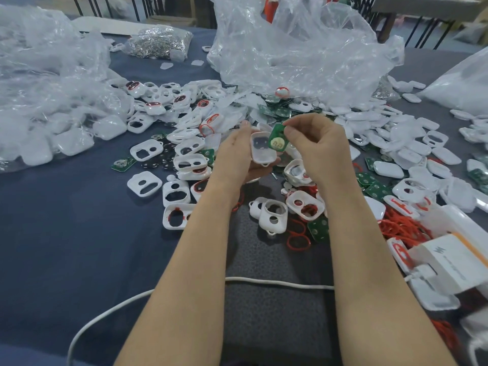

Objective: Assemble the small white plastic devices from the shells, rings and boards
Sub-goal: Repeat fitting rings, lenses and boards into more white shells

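**Blue-cloth bench: board meets shell, mid-air**

Blue cloth covers the table (66,233), and most of the far half is buried in parts.

- Left hand (235,151) cradles one white shell (262,147), hollow side facing up towards the camera. The fingers curl behind it and are mostly hidden; only a fingertip shows above the top edge.
- Right hand (317,143) pinches a green board (277,138) by its top corner, thumb against forefinger. The board hangs tilted at the shell's right edge (touching or just overlapping, can't tell which). It has a cream round pad on its lower half.
- Both are held above the table, over the middle of the heap.
- Loose shells (171,154) lie scattered left, right and behind the hands, some with red inserts.
- More green boards (375,190) sit right of the hands, partly under shells.
- Red rings (404,225) are tangled at right, some hidden behind a white box (454,262) whose print is too blurred to read.
- A crumpled clear bag (303,54) blocks the view behind the pile.
- A bag of small metal parts (158,42) sits far left of it; the pieces are too small to make out.
- A white cable (277,282) passes under both forearms.
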